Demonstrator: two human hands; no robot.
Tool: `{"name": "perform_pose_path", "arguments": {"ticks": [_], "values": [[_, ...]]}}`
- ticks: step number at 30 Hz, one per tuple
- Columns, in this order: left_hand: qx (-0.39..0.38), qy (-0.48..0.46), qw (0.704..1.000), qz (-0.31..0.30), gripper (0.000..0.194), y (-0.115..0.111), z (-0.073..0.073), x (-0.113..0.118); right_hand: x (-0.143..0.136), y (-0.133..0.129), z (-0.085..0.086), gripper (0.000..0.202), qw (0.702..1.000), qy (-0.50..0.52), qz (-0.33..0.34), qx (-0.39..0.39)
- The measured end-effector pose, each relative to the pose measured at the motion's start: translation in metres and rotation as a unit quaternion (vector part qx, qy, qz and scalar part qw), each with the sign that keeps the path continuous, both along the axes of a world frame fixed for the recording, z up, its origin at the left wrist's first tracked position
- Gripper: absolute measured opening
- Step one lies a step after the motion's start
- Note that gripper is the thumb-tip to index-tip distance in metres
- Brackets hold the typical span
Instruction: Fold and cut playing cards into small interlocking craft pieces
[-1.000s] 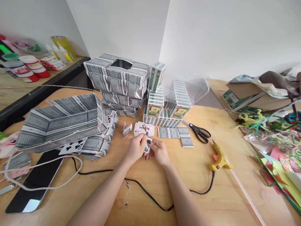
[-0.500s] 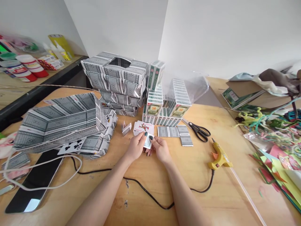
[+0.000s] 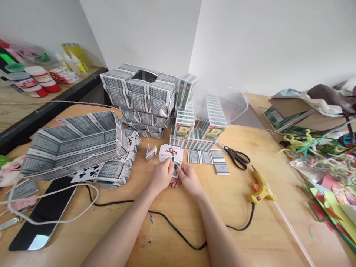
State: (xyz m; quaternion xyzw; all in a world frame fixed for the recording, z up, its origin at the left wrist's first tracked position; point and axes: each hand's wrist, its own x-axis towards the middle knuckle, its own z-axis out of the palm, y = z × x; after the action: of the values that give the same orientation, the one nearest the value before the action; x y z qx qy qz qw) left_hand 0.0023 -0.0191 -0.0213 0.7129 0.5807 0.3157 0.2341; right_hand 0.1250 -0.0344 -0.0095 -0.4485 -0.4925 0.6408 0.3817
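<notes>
Between my left hand (image 3: 163, 173) and my right hand (image 3: 188, 178) is a playing card (image 3: 175, 171), gripped by both with the thumbs on top. Fingers cover most of the card. Just beyond them lies a stack of playing cards (image 3: 171, 151) with a joker face up. A small folded card (image 3: 150, 152) stands left of that stack. To the right, several patterned card pieces (image 3: 205, 157) lie flat, back side up. Behind are stacked boxes covered in cards (image 3: 139, 92), and an open card-covered tray (image 3: 80, 142) rests at the left.
Packs of cards (image 3: 213, 116) are piled at the back. Black scissors (image 3: 237, 157) and a yellow glue gun (image 3: 260, 189) lie to the right, its black cord (image 3: 178, 231) crossing under my arms. A phone (image 3: 41, 215) sits left; coloured paper scraps (image 3: 330, 200) lie far right.
The card's visible pale face is now more covered as my thumbs and fingers have closed over it, seemingly bending it. The view has shifted slightly; the other things lie as before.
</notes>
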Motion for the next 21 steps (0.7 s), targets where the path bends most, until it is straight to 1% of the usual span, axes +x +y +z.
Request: {"name": "perform_pose_path", "arguments": {"ticks": [7, 13, 15, 17, 19, 21], "values": [[0.002, -0.041, 0.999, -0.001, 0.032, -0.0026, 0.0065, -0.0014, 0.0027, 0.0013, -0.0017, 0.036, 1.000, 0.028, 0.012, -0.002], [-0.012, -0.112, 0.994, 0.007, 0.038, -0.0037, 0.0073, 0.0000, 0.0038, 0.0001, -0.0016, 0.035, 0.999, 0.048, 0.017, 0.002], [-0.029, -0.157, 0.987, 0.010, 0.038, -0.0033, 0.0065, -0.0006, 0.0045, 0.0006, -0.0004, 0.036, 0.998, 0.056, 0.011, 0.001], [-0.053, -0.221, 0.974, 0.000, 0.036, -0.0029, 0.0057, -0.0018, 0.0054, 0.0018, 0.0002, 0.036, 0.998, 0.065, -0.007, -0.005], [-0.082, -0.275, 0.958, -0.026, 0.032, -0.0027, 0.0056, -0.0034, 0.0067, 0.0030, -0.0004, 0.036, 0.996, 0.079, -0.023, -0.018], [-0.104, -0.289, 0.950, -0.057, 0.027, -0.0026, 0.0068, -0.0050, 0.0082, 0.0040, -0.0021, 0.034, 0.994, 0.103, -0.030, -0.032]]}}
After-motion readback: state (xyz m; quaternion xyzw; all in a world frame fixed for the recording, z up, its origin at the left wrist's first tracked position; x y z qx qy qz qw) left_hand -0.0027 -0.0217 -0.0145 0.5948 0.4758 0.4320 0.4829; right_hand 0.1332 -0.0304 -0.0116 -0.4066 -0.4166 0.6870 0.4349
